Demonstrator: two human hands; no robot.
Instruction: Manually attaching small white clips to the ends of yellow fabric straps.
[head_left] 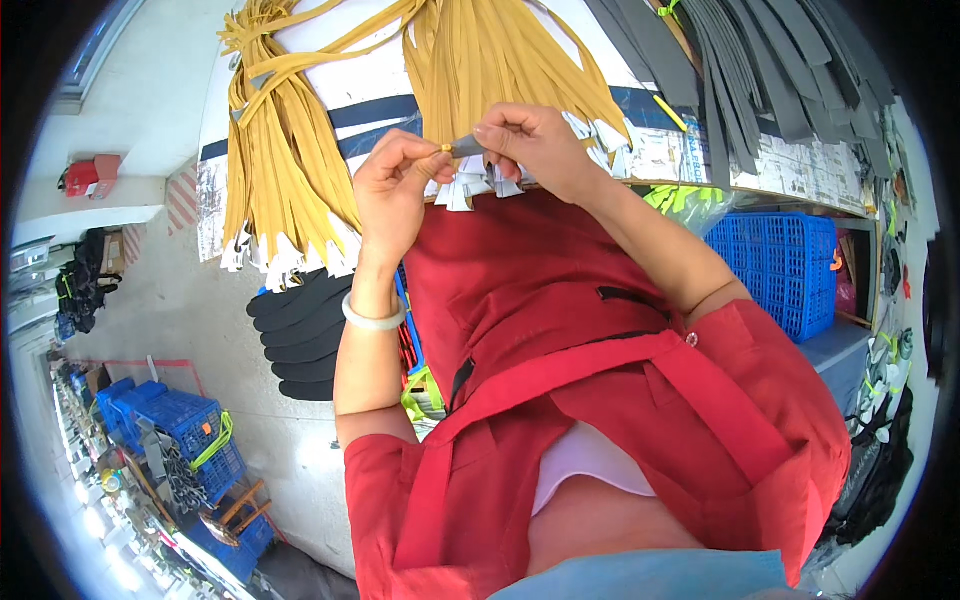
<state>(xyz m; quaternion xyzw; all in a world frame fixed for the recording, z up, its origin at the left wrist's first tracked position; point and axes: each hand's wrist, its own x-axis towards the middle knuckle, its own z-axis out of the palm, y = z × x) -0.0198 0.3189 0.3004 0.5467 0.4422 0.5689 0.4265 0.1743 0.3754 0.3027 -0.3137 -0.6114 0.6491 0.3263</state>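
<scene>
At the table's front edge, my left hand (392, 190) pinches the yellow end of a short grey-and-yellow piece (466, 147) between thumb and fingertips. My right hand (545, 150) grips its grey end, with the fingers closed. The piece spans the small gap between both hands; it looks like part of a strap, but its detail is too small to tell. Just beyond the hands lies a fanned bundle of mustard-yellow straps (490, 75), with white end pieces hanging over the edge. Another yellow strap bundle (285, 150) drapes over the edge beside my left hand.
Dark grey straps (740, 80) lie at the table's right. A yellow stick-like item (671, 113) rests near them. Below stands a blue crate (775, 270). Black curved pads (300, 335) are stacked left of me; more blue crates (190, 430) stand on the floor farther left.
</scene>
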